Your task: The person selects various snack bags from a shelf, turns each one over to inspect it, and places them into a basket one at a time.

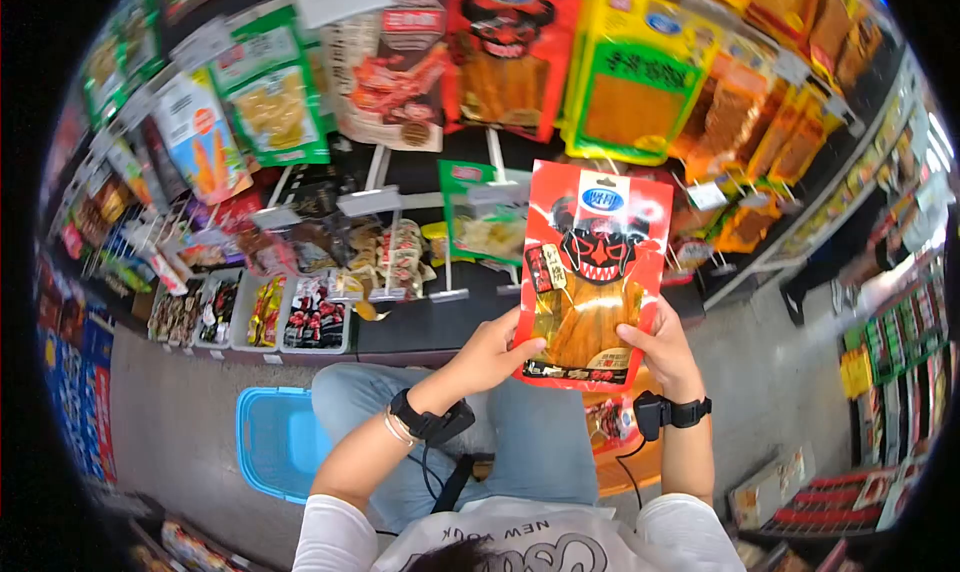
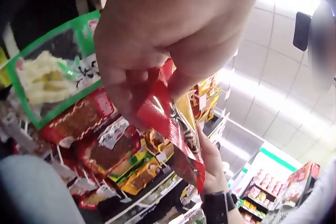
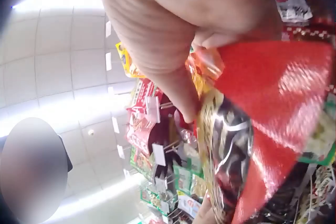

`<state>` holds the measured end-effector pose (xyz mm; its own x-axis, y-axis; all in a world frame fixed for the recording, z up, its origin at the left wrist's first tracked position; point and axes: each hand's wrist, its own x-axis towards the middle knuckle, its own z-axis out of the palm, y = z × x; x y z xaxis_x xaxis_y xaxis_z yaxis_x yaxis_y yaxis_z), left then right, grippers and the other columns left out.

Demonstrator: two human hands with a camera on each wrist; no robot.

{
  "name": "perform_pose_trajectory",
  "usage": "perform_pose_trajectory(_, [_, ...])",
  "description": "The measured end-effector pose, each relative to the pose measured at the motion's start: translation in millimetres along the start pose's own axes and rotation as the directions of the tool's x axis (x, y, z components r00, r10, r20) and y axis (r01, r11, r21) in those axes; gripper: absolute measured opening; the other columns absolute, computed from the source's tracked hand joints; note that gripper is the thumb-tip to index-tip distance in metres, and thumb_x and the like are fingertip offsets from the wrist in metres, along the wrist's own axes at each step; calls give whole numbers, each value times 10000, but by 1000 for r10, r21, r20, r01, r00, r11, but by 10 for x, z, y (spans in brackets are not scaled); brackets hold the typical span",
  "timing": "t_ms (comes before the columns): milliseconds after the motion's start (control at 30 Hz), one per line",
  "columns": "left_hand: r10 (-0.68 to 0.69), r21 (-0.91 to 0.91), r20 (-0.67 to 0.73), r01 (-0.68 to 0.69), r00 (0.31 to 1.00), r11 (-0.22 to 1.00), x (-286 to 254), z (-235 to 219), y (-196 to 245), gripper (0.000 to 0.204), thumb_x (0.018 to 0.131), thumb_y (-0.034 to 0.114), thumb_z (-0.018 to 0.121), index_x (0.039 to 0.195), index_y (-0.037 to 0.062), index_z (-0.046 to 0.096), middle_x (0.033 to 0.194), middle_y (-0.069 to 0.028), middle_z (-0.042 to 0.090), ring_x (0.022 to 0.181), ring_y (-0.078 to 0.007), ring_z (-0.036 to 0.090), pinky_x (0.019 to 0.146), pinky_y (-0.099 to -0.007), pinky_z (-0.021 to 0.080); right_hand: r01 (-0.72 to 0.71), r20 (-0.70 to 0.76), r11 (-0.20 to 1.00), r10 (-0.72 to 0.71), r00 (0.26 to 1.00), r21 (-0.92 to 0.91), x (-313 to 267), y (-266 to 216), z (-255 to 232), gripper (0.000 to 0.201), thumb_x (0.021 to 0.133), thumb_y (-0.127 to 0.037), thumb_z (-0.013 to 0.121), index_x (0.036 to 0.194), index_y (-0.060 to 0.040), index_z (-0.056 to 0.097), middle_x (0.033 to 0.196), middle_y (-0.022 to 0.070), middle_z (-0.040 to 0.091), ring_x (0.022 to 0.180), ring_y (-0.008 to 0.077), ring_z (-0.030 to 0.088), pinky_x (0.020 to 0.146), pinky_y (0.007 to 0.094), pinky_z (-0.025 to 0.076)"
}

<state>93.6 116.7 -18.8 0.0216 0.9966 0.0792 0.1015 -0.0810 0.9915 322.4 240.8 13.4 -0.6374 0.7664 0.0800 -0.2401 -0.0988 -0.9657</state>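
A red snack packet (image 1: 597,257) is held up in front of the shelf, its front towards the head camera. It bears a black-and-red horned mask, and a see-through window shows yellow-brown strips. My left hand (image 1: 497,352) pinches the packet's lower left side, thumb across the front. At the lower right side my right hand (image 1: 668,350) grips it the same way. In the left wrist view, the left hand (image 2: 178,29) has its fingers around the red edge. From the right wrist, the right hand (image 3: 194,14) covers part of the packet (image 3: 283,82).
Hanging packets fill the rack ahead, including a similar red packet (image 1: 503,67), a yellow packet (image 1: 640,87) and a green packet (image 1: 470,217). Bins of small wrapped snacks (image 1: 315,312) stand at lower left. On the floor, a blue basket (image 1: 262,477) sits left of my legs.
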Motion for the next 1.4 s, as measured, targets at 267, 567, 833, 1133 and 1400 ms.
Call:
perform_pose_trajectory(267, [-153, -243, 189, 197, 970, 950, 329, 566, -486, 348, 928, 164, 509, 1262, 92, 440, 1133, -103, 601, 940, -148, 591, 766, -283, 482, -78, -615, 984, 159, 773, 157, -1211, 768, -1108, 492, 772, 79, 631, 1217, -12, 443, 1138, 77, 571, 1021, 181, 570, 885, 328, 472])
perform_pose_trajectory(567, [-255, -232, 264, 318, 930, 919, 798, 982, -665, 315, 930, 168, 503, 1219, 46, 470, 1094, -109, 606, 911, -158, 595, 759, -286, 503, -277, -894, 946, 267, 359, 171, -2097, 2356, -2093, 421, 775, 95, 592, 1165, -12, 475, 1108, 115, 593, 954, 244, 597, 821, 356, 499])
perform_pose_trajectory(833, [-303, -201, 246, 355, 921, 913, 980, 1134, -713, 295, 921, 206, 525, 1171, 51, 503, 1047, -82, 613, 894, -150, 589, 778, -287, 486, -435, -631, 611, 767, 117, 662, -2145, 4115, -2538, 272, 840, -64, 580, 1094, 8, 513, 1054, 166, 592, 865, 313, 612, 692, 468, 520])
perform_pose_trajectory(1133, [-318, -174, 154, 342, 936, 923, 1024, 938, -623, 263, 907, 171, 536, 1142, 55, 528, 1039, -77, 615, 882, -146, 587, 783, -275, 471, -740, -560, 412, 827, 58, 531, -2116, 4326, -2506, 292, 839, -272, 554, 1054, -74, 549, 1013, 98, 597, 768, 305, 625, 628, 438, 486])
perform_pose_trajectory(1400, [-247, -222, -116, 217, 962, 951, 1019, 481, -416, 257, 893, 165, 549, 1125, 53, 538, 1039, -68, 608, 876, -140, 585, 774, -272, 471, -471, -711, 869, 425, 561, 148, -1106, 2250, -2010, 194, 861, -181, 562, 1012, -60, 549, 880, 68, 626, 724, 151, 621, 565, 260, 507])
